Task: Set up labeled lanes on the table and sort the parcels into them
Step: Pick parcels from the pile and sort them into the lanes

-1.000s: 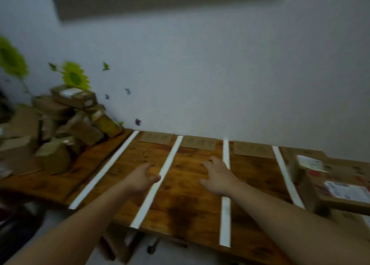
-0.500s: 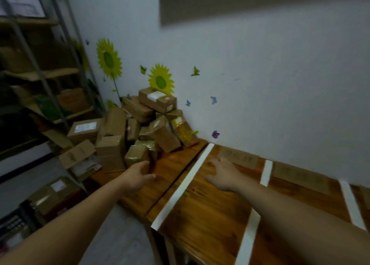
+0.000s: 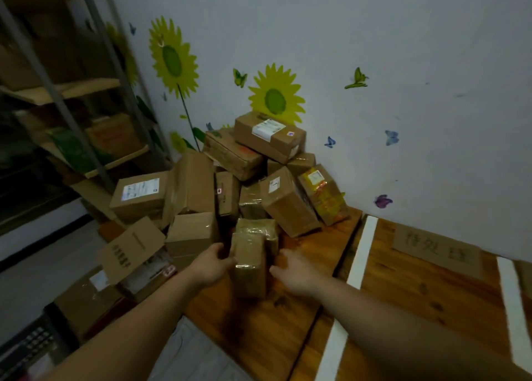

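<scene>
A small brown parcel (image 3: 250, 261) wrapped in shiny tape stands upright at the front of a heap of cardboard parcels (image 3: 270, 137) on the left end of the wooden table (image 3: 403, 294). My left hand (image 3: 211, 265) grips the parcel's left side. My right hand (image 3: 296, 268) lies against its right side with the fingers stretched out. White tape strips (image 3: 362, 251) mark lanes on the table. A brown card label (image 3: 436, 251) with handwritten characters lies at the head of the first lane.
The heap leans into the wall corner with sunflower stickers. More boxes (image 3: 86, 297) sit on the floor left of the table, one with an open flap (image 3: 129, 254). A metal shelf rack (image 3: 57, 92) stands at the far left. A second tape strip (image 3: 512, 308) runs at the right.
My view swung left from the lanes to the parcel heap. Both hands moved from above the table to the small taped parcel and now touch its two sides.
</scene>
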